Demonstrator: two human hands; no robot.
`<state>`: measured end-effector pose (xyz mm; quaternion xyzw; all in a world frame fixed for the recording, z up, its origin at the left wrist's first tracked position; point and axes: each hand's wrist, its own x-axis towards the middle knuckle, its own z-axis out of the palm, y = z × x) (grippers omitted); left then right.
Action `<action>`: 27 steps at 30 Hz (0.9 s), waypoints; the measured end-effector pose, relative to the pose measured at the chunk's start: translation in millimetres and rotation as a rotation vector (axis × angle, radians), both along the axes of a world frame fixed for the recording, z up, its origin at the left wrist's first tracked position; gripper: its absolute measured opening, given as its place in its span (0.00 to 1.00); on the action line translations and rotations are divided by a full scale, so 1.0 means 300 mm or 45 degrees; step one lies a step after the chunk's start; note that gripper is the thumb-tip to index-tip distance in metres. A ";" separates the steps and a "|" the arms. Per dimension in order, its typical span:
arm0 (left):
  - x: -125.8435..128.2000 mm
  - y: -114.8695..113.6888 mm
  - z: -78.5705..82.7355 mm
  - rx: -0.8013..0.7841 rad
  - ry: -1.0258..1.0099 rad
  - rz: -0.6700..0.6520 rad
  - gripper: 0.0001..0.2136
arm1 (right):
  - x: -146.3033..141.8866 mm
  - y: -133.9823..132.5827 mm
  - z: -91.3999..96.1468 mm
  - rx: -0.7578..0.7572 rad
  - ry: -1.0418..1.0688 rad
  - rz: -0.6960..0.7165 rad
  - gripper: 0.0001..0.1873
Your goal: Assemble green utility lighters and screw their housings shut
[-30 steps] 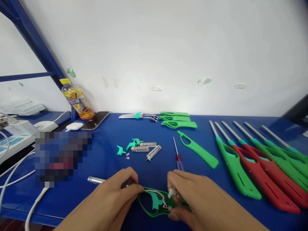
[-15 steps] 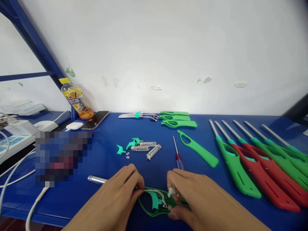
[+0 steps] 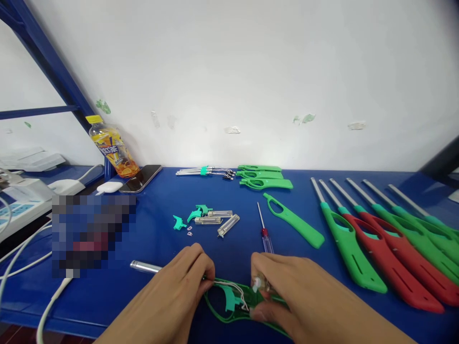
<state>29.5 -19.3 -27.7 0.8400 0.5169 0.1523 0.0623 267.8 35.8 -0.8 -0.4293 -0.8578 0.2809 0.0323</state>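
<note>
A green lighter half-shell (image 3: 219, 316) lies open side up before me. It bears a teal trigger (image 3: 230, 299) and thin white wires (image 3: 239, 289). My left hand (image 3: 188, 277) is closed on its narrow front end, fingertips pinched at the wires. A metal tube (image 3: 145, 267) sticks out left of that hand. My right hand (image 3: 278, 286) is closed on a clear fuel tank (image 3: 261, 283) with a white tip, over the wider part of the shell. Its thumb rests at the shell; most of the tank is hidden by the fingers.
Beyond my hands lie loose clear fuel tanks (image 3: 228, 225), teal triggers (image 3: 179, 222), a screwdriver (image 3: 265, 234) and a green shell half (image 3: 297, 222). Finished-looking green and red lighters (image 3: 358, 253) lie at right. A drink bottle (image 3: 114, 148) and phone (image 3: 141, 178) are at left.
My right hand and the fuel tank have shifted very slightly right over the shell, the thumb still at the shell. My left hand keeps its hold. The camera view has drifted slightly.
</note>
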 end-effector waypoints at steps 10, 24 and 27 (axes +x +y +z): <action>0.003 0.004 -0.006 -0.008 -0.026 0.002 0.13 | 0.020 -0.004 -0.025 0.188 0.065 0.123 0.16; 0.003 -0.003 0.013 -0.082 0.011 0.014 0.13 | 0.020 0.005 -0.010 0.160 0.100 0.179 0.13; 0.004 -0.001 0.009 -0.073 0.000 0.013 0.13 | 0.016 0.007 -0.013 0.144 0.103 0.176 0.14</action>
